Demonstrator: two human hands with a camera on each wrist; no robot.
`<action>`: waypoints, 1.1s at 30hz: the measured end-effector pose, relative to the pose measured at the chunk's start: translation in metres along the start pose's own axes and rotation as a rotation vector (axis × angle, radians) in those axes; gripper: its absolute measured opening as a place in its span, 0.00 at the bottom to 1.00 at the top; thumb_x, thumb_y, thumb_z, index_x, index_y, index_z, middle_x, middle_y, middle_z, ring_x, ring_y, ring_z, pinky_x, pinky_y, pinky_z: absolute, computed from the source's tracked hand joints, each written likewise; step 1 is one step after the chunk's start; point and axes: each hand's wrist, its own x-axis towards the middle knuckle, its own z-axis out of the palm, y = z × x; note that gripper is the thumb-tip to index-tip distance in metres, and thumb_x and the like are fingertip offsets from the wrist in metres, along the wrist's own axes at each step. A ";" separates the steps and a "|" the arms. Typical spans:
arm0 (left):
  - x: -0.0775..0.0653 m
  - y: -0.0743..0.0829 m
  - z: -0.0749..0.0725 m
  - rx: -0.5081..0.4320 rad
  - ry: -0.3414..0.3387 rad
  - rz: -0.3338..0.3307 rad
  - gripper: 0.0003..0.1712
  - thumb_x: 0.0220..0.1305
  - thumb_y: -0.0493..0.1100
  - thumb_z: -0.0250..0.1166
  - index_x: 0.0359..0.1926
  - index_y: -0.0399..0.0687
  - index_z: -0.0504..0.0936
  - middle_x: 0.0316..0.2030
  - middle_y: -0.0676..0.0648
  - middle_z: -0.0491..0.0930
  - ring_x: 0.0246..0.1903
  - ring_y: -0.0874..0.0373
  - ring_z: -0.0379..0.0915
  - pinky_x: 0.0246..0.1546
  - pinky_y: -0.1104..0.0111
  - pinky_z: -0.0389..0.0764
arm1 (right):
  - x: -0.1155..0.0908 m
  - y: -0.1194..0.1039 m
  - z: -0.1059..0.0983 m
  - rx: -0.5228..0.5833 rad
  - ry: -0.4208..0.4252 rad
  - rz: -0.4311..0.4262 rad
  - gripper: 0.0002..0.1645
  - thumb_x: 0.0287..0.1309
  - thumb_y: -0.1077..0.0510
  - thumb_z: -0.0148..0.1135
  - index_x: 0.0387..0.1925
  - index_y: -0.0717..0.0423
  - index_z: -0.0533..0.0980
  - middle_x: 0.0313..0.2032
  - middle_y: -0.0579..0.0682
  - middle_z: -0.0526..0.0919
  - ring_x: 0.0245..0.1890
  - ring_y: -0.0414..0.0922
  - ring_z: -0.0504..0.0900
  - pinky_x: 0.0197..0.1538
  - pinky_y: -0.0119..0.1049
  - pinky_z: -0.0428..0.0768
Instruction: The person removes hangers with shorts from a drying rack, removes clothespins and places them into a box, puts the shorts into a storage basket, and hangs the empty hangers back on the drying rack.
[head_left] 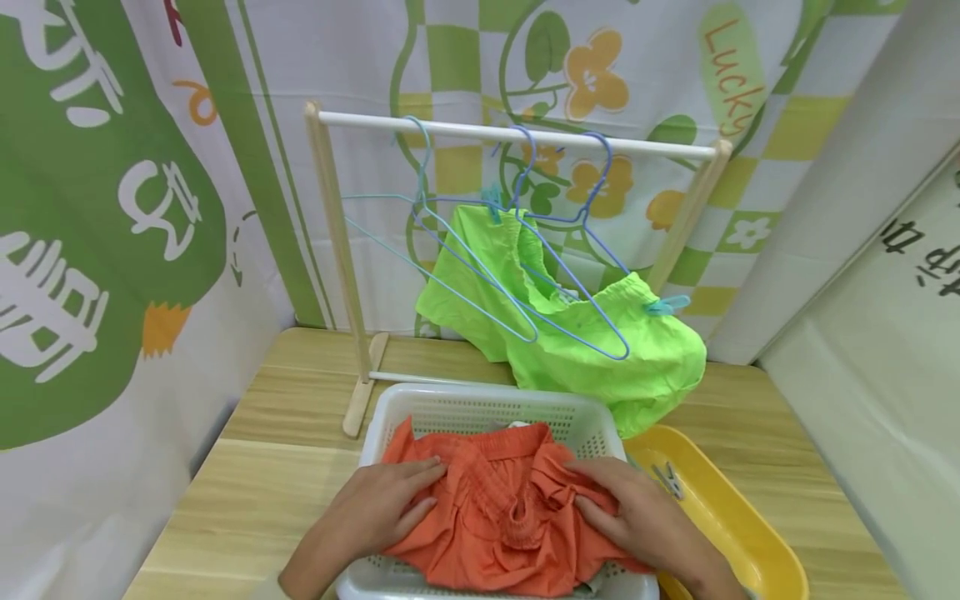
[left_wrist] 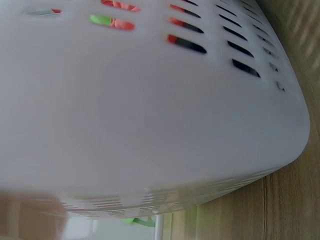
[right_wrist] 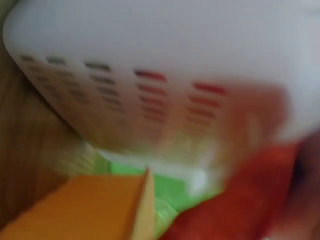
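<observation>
A pair of orange shorts [head_left: 487, 533] with a gathered elastic waistband lies spread on top of the white perforated basket [head_left: 420, 400]. My left hand [head_left: 390, 500] rests on the left side of the shorts, fingers fairly straight and thumb apart. On the right side, my right hand [head_left: 633, 508] touches the cloth with fingers and thumb extended, a bunched fold near the fingertips. Beyond the basket, bright green shorts [head_left: 600, 358] hang from a blue hanger [head_left: 585, 218], with a teal clothespin [head_left: 666, 306] at the waistband. Both wrist views mostly show the basket's sides.
A wooden rack [head_left: 337, 242] with a white bar [head_left: 517, 133] stands behind the basket, carrying a teal hanger [head_left: 420, 200] and blue ones. To the right lies a yellow tray [head_left: 750, 533] holding a grey clothespin [head_left: 669, 481]. Printed curtains [head_left: 315, 50] enclose the wooden table [head_left: 247, 475].
</observation>
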 end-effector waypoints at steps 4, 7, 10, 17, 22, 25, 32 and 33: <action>0.001 0.001 -0.001 0.004 -0.014 -0.006 0.22 0.70 0.48 0.67 0.62 0.46 0.84 0.59 0.48 0.82 0.49 0.51 0.84 0.38 0.56 0.85 | -0.011 -0.001 -0.017 -0.053 0.023 0.059 0.31 0.61 0.47 0.75 0.65 0.40 0.77 0.58 0.39 0.82 0.55 0.43 0.81 0.52 0.51 0.83; 0.002 0.002 -0.001 0.016 -0.041 -0.019 0.23 0.70 0.48 0.66 0.62 0.47 0.84 0.59 0.49 0.82 0.49 0.52 0.84 0.37 0.57 0.85 | -0.023 -0.001 -0.031 -0.101 0.037 0.100 0.35 0.59 0.44 0.77 0.67 0.39 0.76 0.59 0.39 0.81 0.55 0.44 0.81 0.50 0.51 0.83; 0.002 0.002 -0.002 0.026 -0.054 -0.018 0.23 0.70 0.48 0.66 0.62 0.47 0.84 0.59 0.49 0.82 0.50 0.53 0.83 0.38 0.58 0.85 | -0.036 0.001 -0.045 -0.097 0.017 0.171 0.35 0.57 0.43 0.78 0.64 0.44 0.78 0.57 0.40 0.82 0.53 0.45 0.82 0.48 0.49 0.84; 0.002 0.002 -0.001 0.050 -0.038 0.001 0.23 0.69 0.48 0.67 0.62 0.48 0.84 0.58 0.50 0.83 0.49 0.54 0.84 0.37 0.59 0.85 | -0.051 0.017 -0.069 0.152 -0.283 0.416 0.28 0.68 0.43 0.67 0.59 0.58 0.80 0.46 0.43 0.86 0.40 0.38 0.85 0.38 0.35 0.83; 0.001 0.001 -0.001 0.048 -0.051 0.006 0.23 0.70 0.48 0.66 0.62 0.47 0.84 0.59 0.49 0.83 0.49 0.53 0.84 0.36 0.59 0.85 | -0.053 0.027 -0.065 0.345 -0.393 0.347 0.13 0.73 0.53 0.63 0.46 0.59 0.82 0.33 0.36 0.85 0.32 0.34 0.83 0.32 0.34 0.83; 0.001 0.001 0.000 0.044 -0.063 0.006 0.22 0.72 0.49 0.65 0.62 0.47 0.84 0.60 0.49 0.82 0.50 0.53 0.83 0.36 0.59 0.85 | -0.053 0.028 -0.062 0.376 -0.372 0.280 0.05 0.71 0.58 0.66 0.39 0.55 0.83 0.29 0.33 0.83 0.29 0.33 0.81 0.29 0.33 0.81; 0.001 0.001 0.000 0.040 -0.066 -0.011 0.22 0.71 0.49 0.65 0.62 0.47 0.84 0.59 0.49 0.82 0.50 0.54 0.83 0.36 0.59 0.85 | -0.042 0.020 -0.062 0.430 -0.246 0.149 0.06 0.69 0.67 0.64 0.42 0.57 0.84 0.32 0.36 0.85 0.30 0.35 0.83 0.29 0.34 0.83; 0.000 0.001 0.000 0.036 -0.066 -0.013 0.22 0.71 0.49 0.65 0.62 0.47 0.84 0.59 0.49 0.83 0.50 0.54 0.83 0.37 0.59 0.85 | -0.038 0.018 -0.062 0.433 -0.226 0.139 0.07 0.69 0.66 0.64 0.44 0.57 0.85 0.33 0.37 0.86 0.31 0.35 0.84 0.30 0.34 0.83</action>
